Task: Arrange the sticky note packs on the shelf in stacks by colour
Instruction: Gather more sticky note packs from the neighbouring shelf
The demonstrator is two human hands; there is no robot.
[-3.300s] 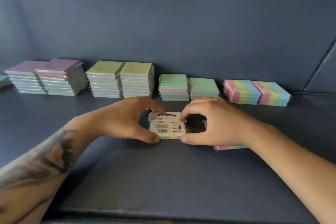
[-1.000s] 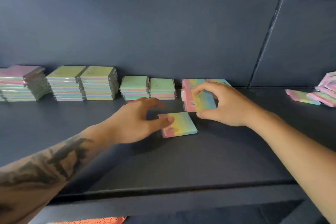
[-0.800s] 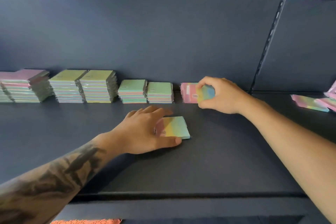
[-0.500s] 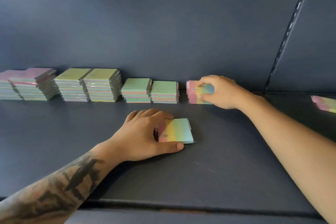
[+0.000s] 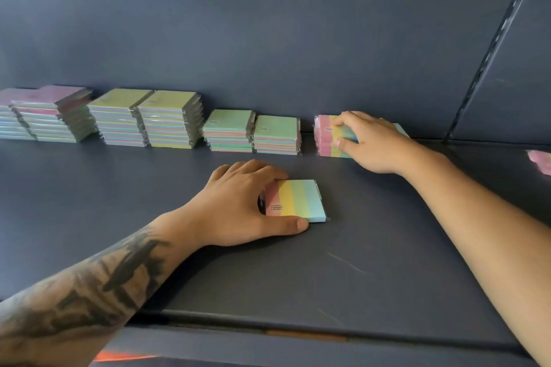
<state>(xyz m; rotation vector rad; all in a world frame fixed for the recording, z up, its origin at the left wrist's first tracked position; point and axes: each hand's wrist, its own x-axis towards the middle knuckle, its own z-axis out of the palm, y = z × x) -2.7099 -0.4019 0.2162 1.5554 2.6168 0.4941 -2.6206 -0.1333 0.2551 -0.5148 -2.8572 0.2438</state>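
Fingers of the right hand pinch the top pack on the striped rainbow stack at one o'clock, best squared before release, while the left hand clasps the loose rainbow pack mid-shelf.

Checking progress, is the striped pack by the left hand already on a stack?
No, the striped pack lies alone, flat on the shelf, in front of the stacks.

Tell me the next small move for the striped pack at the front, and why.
Probably lift the striped pack, which the left hand grips by its edges, and carry it back to the striped stack by the wall. Its pink-yellow-green-blue stripes match that stack, where the right hand is on the top pack.
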